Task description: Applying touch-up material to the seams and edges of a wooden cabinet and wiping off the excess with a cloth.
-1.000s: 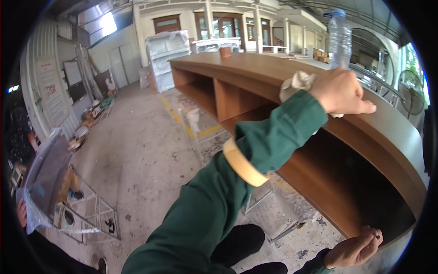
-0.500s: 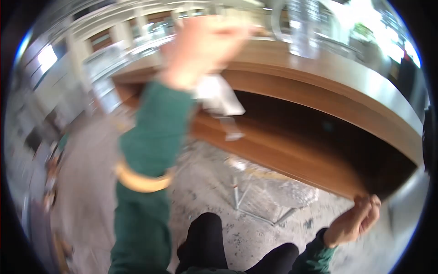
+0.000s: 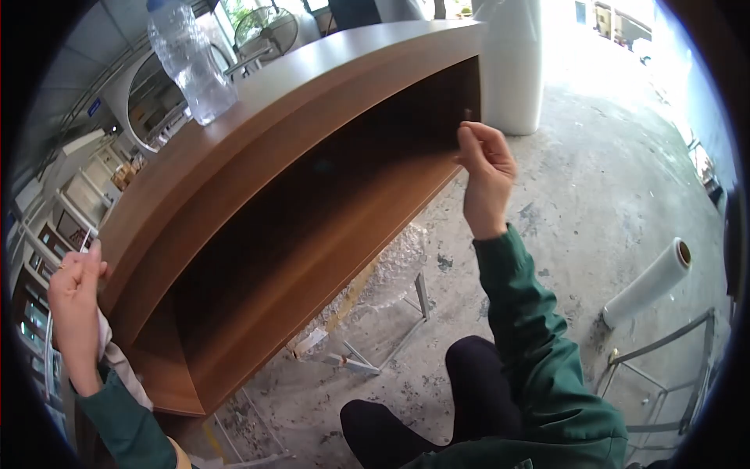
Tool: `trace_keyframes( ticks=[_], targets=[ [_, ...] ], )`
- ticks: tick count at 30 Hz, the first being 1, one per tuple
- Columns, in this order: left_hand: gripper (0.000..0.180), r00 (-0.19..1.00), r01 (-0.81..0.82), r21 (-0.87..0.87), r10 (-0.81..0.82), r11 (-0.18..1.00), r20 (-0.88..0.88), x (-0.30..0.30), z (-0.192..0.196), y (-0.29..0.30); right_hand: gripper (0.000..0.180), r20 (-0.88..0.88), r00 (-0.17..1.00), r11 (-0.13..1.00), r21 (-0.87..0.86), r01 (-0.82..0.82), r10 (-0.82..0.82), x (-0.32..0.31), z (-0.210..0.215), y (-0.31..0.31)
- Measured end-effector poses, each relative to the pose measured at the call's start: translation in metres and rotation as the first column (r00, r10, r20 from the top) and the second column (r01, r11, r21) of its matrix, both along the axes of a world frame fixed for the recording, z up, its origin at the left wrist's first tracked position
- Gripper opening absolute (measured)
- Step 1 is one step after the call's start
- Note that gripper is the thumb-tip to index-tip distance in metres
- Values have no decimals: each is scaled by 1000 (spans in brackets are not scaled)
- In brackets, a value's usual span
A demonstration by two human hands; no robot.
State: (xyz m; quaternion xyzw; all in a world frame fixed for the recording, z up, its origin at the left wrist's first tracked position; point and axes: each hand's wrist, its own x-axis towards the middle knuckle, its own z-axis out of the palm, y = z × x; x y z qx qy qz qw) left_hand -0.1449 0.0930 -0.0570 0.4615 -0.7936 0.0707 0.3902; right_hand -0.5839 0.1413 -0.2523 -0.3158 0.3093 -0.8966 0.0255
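The long brown wooden cabinet with a smooth laminate top and an open, dark-stained shelf cavity [image 3: 312,203] is laid across the view from 8 o'clock to 1 o'clock. At its 1 o'clock end, the right hand [image 3: 486,168] is raised against the cabinet's end edge, its fingers pressed together in a pinch on something too small to be made out. At 9 o'clock, the left hand [image 3: 76,301] is set against the cabinet's other end, fingers curled close together, and a crumpled white cloth [image 3: 117,356] is seen hanging just below it; whether the cloth is gripped cannot be told. A clear ribbed plastic bottle [image 3: 190,62] is stood upright on the cabinet top at 11 o'clock. A white roll of plastic film [image 3: 648,281] is lying on the rough, speckled concrete floor [image 3: 594,180] at 3 o'clock. Green sleeves are worn on both forearms.
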Motion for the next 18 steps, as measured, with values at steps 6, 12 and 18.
trace_keyframes(
  ticks=[6,12,18],
  targets=[
    [42,992,-120,-24,121,992,47,5,-3,4,8,4,999,996,77,-37,37,-11,-16,-53],
    [40,991,-93,44,97,995,-89,21,6,2,6,-43,990,989,-58,-137,135,-18,-15,-96],
    [32,980,-132,116,147,984,-134,39,8,4,4,-119,992,980,-188,-59,37,-18,-3,-110]
  ],
)
